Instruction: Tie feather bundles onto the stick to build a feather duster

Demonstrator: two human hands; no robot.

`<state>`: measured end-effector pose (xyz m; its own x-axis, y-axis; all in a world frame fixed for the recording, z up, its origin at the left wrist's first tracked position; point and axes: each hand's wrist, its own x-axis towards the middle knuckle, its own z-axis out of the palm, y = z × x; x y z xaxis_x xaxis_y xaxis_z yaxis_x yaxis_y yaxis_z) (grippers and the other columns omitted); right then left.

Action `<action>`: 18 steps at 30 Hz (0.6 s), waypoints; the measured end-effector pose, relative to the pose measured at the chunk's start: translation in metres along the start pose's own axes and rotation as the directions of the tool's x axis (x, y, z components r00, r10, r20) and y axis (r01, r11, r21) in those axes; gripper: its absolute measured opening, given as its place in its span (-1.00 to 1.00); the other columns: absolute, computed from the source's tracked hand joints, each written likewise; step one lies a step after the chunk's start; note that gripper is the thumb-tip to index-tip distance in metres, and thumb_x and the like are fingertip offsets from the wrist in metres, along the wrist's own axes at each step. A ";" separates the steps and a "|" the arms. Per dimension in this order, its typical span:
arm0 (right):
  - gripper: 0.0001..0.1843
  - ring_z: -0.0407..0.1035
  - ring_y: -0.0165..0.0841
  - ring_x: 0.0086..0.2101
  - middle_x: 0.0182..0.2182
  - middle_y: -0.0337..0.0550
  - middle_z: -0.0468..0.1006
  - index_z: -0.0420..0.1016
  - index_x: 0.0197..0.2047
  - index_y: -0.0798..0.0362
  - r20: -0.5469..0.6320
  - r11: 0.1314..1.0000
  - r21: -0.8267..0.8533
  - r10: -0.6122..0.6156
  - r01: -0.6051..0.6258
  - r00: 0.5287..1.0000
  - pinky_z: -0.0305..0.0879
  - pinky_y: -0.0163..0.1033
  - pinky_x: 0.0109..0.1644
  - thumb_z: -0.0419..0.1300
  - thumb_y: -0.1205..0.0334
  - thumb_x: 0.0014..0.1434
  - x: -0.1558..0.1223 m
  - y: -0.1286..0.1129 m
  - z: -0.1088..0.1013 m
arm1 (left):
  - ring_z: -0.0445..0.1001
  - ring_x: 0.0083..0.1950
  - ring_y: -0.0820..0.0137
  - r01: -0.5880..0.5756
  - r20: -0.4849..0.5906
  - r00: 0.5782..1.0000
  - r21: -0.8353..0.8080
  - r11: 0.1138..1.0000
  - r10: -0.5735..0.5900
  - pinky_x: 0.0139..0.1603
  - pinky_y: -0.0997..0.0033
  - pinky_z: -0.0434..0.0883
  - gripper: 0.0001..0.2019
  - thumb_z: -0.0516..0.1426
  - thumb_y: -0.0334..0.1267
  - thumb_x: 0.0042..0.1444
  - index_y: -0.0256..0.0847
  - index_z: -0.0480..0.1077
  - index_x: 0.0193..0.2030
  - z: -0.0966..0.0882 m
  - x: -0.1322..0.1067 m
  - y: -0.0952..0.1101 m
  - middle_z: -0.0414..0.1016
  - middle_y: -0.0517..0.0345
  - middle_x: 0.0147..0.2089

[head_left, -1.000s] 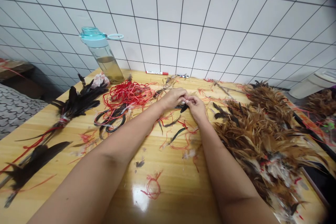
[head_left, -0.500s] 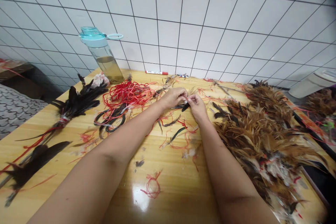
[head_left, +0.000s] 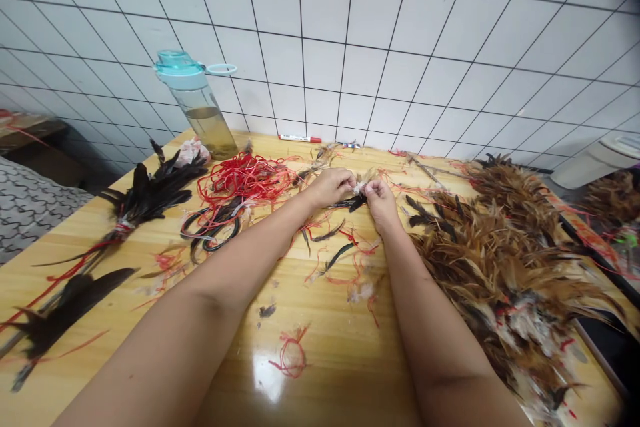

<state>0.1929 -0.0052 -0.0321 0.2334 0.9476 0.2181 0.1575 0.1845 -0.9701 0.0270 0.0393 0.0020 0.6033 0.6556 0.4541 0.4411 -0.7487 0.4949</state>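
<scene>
Head view: near the counter's (head_left: 345,360) far edge, my left hand (head_left: 330,187) and right hand (head_left: 381,205) have fingers (head_left: 347,177) pinched nearly closed on a small feather tuft (head_left: 359,189) — apparently mid-work. Toward the left edge, a black feather bundle (head_left: 157,193) lies bound; how much remains, I can't tell.

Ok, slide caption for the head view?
Left hand and right hand hold dark feathers between red string and brown feathers.

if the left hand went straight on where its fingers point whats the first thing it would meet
The left hand would likely meet the pale feather fluff close ahead first, then the right hand just beyond; depth is hard to judge here.
</scene>
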 end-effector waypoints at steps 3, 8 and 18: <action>-0.79 0.22 -0.38 -0.45 -0.51 -0.30 0.34 0.27 -0.38 -0.01 0.019 1.000 -0.012 0.026 -0.025 0.999 0.18 -0.26 -0.28 0.15 0.06 -0.02 -0.001 -0.003 0.000 | 0.44 -0.22 0.37 0.028 -0.054 0.998 -0.001 1.000 -0.028 -0.11 0.38 0.34 -0.88 0.10 -0.45 0.07 -0.24 0.46 -0.32 -0.002 -0.001 0.000 0.53 0.09 -0.29; -0.94 0.25 -0.31 -0.38 -0.47 -0.23 0.38 0.29 -0.46 -0.02 0.148 0.931 -0.344 -0.070 0.118 0.986 0.18 -0.20 -0.22 0.09 0.24 0.03 -0.007 -0.010 0.000 | 0.42 -0.24 0.36 0.048 -0.105 0.993 0.020 0.999 -0.046 -0.16 0.37 0.33 -0.84 0.06 -0.48 0.02 -0.24 0.44 -0.34 -0.003 -0.002 -0.003 0.51 0.11 -0.31; -0.85 0.28 -0.31 -0.41 -0.45 -0.18 0.47 0.45 -0.45 0.01 0.248 0.782 -0.595 -0.039 0.184 0.968 0.16 -0.22 -0.29 0.19 0.17 0.11 -0.009 -0.013 0.002 | 0.40 -0.24 0.36 -0.015 -0.091 0.996 -0.011 1.000 0.014 -0.13 0.36 0.33 -0.88 0.06 -0.46 0.04 -0.23 0.41 -0.37 -0.006 -0.003 0.003 0.48 0.11 -0.33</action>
<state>0.1867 -0.0161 -0.0214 -0.0181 0.9748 0.2225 0.7374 0.1633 -0.6554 0.0226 0.0355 0.0065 0.5464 0.6513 0.5266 0.4243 -0.7573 0.4964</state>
